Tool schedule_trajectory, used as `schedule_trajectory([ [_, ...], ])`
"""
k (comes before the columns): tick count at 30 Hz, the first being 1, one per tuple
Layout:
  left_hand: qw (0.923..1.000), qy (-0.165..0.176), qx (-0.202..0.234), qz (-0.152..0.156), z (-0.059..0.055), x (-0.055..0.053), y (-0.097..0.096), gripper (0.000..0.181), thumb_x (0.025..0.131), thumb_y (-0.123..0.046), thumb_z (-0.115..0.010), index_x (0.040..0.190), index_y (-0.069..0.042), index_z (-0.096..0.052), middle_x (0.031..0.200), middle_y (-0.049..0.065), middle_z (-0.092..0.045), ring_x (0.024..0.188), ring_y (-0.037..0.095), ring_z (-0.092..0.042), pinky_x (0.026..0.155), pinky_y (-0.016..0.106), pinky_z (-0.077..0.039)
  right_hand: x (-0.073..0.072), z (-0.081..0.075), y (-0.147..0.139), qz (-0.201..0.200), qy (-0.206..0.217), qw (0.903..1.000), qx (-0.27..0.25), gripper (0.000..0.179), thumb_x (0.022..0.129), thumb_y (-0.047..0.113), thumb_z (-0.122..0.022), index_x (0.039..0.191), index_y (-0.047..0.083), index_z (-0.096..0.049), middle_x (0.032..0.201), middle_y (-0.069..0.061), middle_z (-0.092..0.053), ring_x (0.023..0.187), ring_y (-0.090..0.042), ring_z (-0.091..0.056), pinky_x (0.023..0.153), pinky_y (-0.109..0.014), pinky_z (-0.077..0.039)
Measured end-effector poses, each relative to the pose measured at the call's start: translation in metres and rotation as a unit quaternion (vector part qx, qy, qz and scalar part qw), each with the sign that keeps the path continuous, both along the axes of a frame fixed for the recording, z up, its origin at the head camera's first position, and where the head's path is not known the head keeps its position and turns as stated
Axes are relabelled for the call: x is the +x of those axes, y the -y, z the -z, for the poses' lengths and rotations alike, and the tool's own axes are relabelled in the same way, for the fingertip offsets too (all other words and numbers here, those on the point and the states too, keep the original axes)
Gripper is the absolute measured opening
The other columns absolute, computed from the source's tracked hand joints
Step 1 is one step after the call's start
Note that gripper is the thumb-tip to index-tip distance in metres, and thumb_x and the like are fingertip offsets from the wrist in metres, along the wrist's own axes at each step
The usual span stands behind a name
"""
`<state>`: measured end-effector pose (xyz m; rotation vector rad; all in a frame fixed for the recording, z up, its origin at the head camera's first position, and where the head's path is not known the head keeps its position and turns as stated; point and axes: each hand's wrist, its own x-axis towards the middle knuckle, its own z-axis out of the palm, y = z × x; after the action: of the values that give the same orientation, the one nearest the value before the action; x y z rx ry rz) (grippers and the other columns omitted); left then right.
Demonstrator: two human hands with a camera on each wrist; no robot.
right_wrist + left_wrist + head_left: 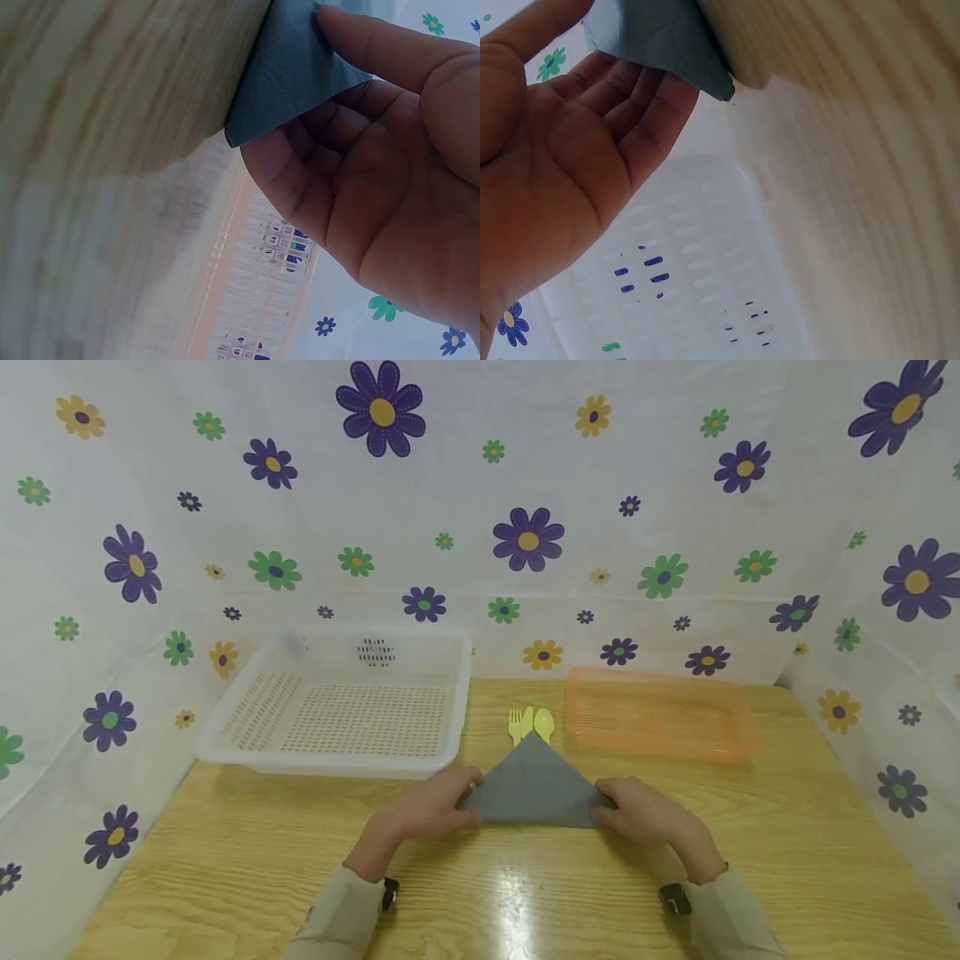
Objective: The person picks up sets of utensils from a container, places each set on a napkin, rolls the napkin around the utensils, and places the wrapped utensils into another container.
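Observation:
A gray napkin (534, 789), folded into a triangle, lies on the table with its point toward the back. My left hand (433, 806) holds its left corner; in the left wrist view the fingers (656, 112) are curled beneath the cloth, and the thumb tip is out of frame. At the opposite corner my right hand (647, 812) grips the napkin, thumb (367, 37) on one face and fingers underneath. Just beyond the point lie a yellow fork (515, 723), a yellow knife (528, 720) and a yellow spoon (543, 723), their lower parts hidden by the napkin.
A white perforated basket (330, 767) stands at the back left, close to my left hand. The shallow orange basket (660, 747) sits at the back right. Behind the wooden table (465, 893) and along its sides hangs a flowered white sheet (450, 485).

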<state>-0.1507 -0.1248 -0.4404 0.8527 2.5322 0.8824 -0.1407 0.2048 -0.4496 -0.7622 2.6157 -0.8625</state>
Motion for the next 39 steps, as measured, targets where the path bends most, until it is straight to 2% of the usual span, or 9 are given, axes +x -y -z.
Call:
schedule_trajectory([
  [3, 0.9997, 0.024, 0.003, -0.009, -0.001, 0.0, 0.002, 0.04, 0.087, -0.007, -0.07, 0.124, -0.004, -0.053, 0.102, 0.006, -0.062, 0.089, 0.016, -0.056, 0.079, 0.035, -0.048, -0.001, -0.001, 0.0, 0.001, -0.001, 1.0, 0.004, 0.023, 0.095, 0.009, -0.061, 0.075, 0.01, -0.049, 0.068, 0.006, -0.038, 0.062, -0.008, -0.038, 0.057, -0.023, -0.033],
  [6, 0.9996, 0.023, -0.007, -0.014, 0.002, -0.003, 0.0, 0.041, 0.087, -0.005, -0.067, 0.125, -0.006, -0.052, 0.1, 0.006, -0.063, 0.088, 0.016, -0.057, 0.08, 0.036, -0.048, -0.001, -0.002, -0.001, -0.002, 0.001, 1.0, 0.005, 0.023, 0.095, 0.009, -0.061, 0.075, 0.01, -0.048, 0.068, 0.006, -0.038, 0.062, -0.008, -0.038, 0.057, -0.024, -0.033],
  [10, 0.9991, 0.013, -0.036, -0.019, 0.007, -0.006, -0.003, 0.035, 0.09, -0.004, -0.064, 0.123, -0.008, -0.053, 0.097, 0.003, -0.061, 0.085, 0.016, -0.055, 0.078, 0.036, -0.047, -0.006, -0.002, -0.003, -0.015, 0.016, 0.9998, -0.001, 0.021, 0.096, 0.008, -0.059, 0.077, 0.009, -0.05, 0.069, 0.006, -0.039, 0.062, -0.008, -0.039, 0.057, -0.023, -0.034],
  [18, 0.9949, 0.041, -0.088, -0.027, 0.005, -0.019, -0.009, 0.017, 0.095, -0.011, -0.06, 0.111, -0.008, -0.053, 0.096, 0.006, -0.061, 0.079, 0.017, -0.053, 0.071, 0.036, -0.046, -0.021, 0.002, -0.006, -0.041, 0.062, 0.9971, -0.012, 0.018, 0.099, 0.01, -0.057, 0.081, 0.007, -0.054, 0.07, 0.005, -0.039, 0.064, -0.009, -0.04, 0.059, -0.024, -0.033],
  [21, 0.9938, 0.026, -0.104, -0.03, 0.007, -0.02, -0.012, 0.007, 0.099, -0.009, -0.053, 0.105, -0.006, -0.054, 0.09, 0.004, -0.058, 0.075, 0.016, -0.05, 0.066, 0.033, -0.043, -0.025, 0.003, -0.007, -0.052, 0.062, 0.9966, -0.017, 0.018, 0.098, 0.01, -0.057, 0.08, 0.007, -0.055, 0.069, 0.006, -0.039, 0.063, -0.008, -0.039, 0.059, -0.024, -0.033],
  [24, 0.9916, -0.001, -0.121, -0.046, 0.009, -0.02, -0.017, 0.007, 0.101, -0.007, -0.048, 0.1, -0.003, -0.054, 0.082, 0.004, -0.054, 0.07, 0.016, -0.047, 0.064, 0.032, -0.042, -0.028, 0.004, -0.006, -0.052, 0.059, 0.9967, -0.019, 0.017, 0.098, 0.009, -0.058, 0.08, 0.007, -0.056, 0.069, 0.006, -0.041, 0.063, -0.008, -0.039, 0.059, -0.023, -0.033],
  [31, 0.9761, -0.056, -0.194, -0.079, 0.015, -0.017, -0.028, 0.011, 0.103, -0.011, -0.044, 0.095, -0.005, -0.049, 0.07, 0.006, -0.051, 0.06, 0.02, -0.048, 0.054, 0.034, -0.04, -0.031, 0.004, -0.006, -0.042, 0.061, 0.9972, -0.013, 0.016, 0.098, 0.011, -0.057, 0.083, 0.007, -0.057, 0.07, 0.005, -0.04, 0.064, -0.009, -0.04, 0.059, -0.024, -0.032],
  [34, 0.9696, -0.079, -0.213, -0.09, 0.018, -0.014, -0.032, 0.005, 0.098, -0.007, -0.052, 0.097, -0.004, -0.048, 0.071, 0.007, -0.054, 0.061, 0.021, -0.052, 0.054, 0.036, -0.044, -0.031, 0.005, -0.005, -0.037, 0.055, 0.9978, -0.008, 0.014, 0.099, 0.011, -0.056, 0.086, 0.007, -0.057, 0.071, 0.005, -0.043, 0.065, -0.01, -0.043, 0.059, -0.024, -0.034],
  [39, 0.9623, -0.113, -0.227, -0.099, 0.023, -0.01, -0.036, 0.01, 0.095, -0.004, -0.055, 0.1, -0.005, -0.047, 0.072, 0.011, -0.058, 0.063, 0.026, -0.059, 0.054, 0.041, -0.049, -0.029, 0.006, -0.003, -0.019, 0.043, 0.9989, -0.001, 0.015, 0.1, 0.011, -0.055, 0.086, 0.007, -0.057, 0.071, 0.004, -0.045, 0.065, -0.01, -0.044, 0.059, -0.025, -0.035],
])
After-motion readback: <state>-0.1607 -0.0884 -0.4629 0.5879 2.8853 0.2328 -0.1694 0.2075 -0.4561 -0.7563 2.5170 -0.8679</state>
